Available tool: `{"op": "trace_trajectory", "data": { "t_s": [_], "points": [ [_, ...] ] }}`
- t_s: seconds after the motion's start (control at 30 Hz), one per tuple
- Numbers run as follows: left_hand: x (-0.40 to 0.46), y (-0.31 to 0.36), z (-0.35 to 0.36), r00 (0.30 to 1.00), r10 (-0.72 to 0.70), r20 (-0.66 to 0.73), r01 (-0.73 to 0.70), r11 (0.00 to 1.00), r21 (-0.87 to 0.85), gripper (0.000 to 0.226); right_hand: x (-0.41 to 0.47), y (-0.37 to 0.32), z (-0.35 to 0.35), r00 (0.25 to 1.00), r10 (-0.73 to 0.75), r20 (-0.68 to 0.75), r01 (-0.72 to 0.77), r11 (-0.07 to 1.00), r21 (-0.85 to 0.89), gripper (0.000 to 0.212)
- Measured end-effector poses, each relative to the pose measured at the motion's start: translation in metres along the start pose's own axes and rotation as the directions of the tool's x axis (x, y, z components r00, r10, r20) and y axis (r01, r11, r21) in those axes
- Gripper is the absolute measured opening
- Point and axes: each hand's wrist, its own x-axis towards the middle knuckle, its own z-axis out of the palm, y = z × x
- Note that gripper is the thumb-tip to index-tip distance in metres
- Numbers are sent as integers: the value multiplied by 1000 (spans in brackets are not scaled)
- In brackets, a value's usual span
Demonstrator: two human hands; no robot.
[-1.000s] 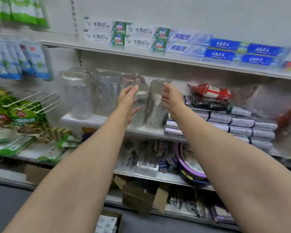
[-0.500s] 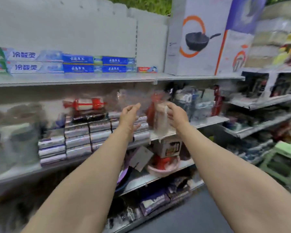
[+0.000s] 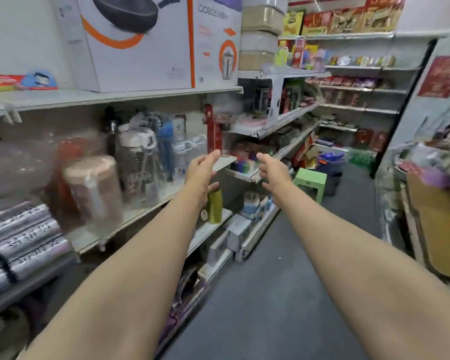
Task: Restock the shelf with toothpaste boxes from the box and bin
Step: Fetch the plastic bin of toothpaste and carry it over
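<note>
Two hands, left hand (image 3: 202,170) and right hand (image 3: 272,170), each grip loose, empty.

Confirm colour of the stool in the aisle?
Light green stool, clearest in the head view.

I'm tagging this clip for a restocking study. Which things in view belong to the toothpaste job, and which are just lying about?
Part of the job:
left hand, open, holding nothing
right hand, open, holding nothing
red toothpaste box on the top shelf

Just there:
frying pan carton
water bottles
green stool
green bottle
</note>
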Motion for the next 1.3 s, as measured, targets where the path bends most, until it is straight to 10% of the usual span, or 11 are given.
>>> {"op": "trace_trajectory", "data": {
  "t_s": [0.13, 0.3, 0.57, 0.87, 1.3],
  "points": [
    [73, -18, 54, 991, -54, 119, 51, 998, 26, 22, 69, 16, -29, 994, 55, -94, -56, 998, -2, 76],
    [180, -23, 127, 951, -121, 284, 104, 992, 76, 23, 165, 8, -63, 963, 100, -250, -97, 995, 27, 24],
    [308, -43, 254, 843, -193, 502, 147, 980, 131, 27, 286, 1, -129, 903, 149, -404, -123, 988, 89, 26],
    [419, -101, 417, 806, -223, 549, 157, 974, 165, 46, 424, 20, -235, 865, 151, -478, -122, 988, 92, 11],
    [578, -131, 682, 834, -238, 498, 182, 970, 159, 15, 680, 21, -419, 889, 152, -433, -108, 986, 124, 21]
  ]
}}
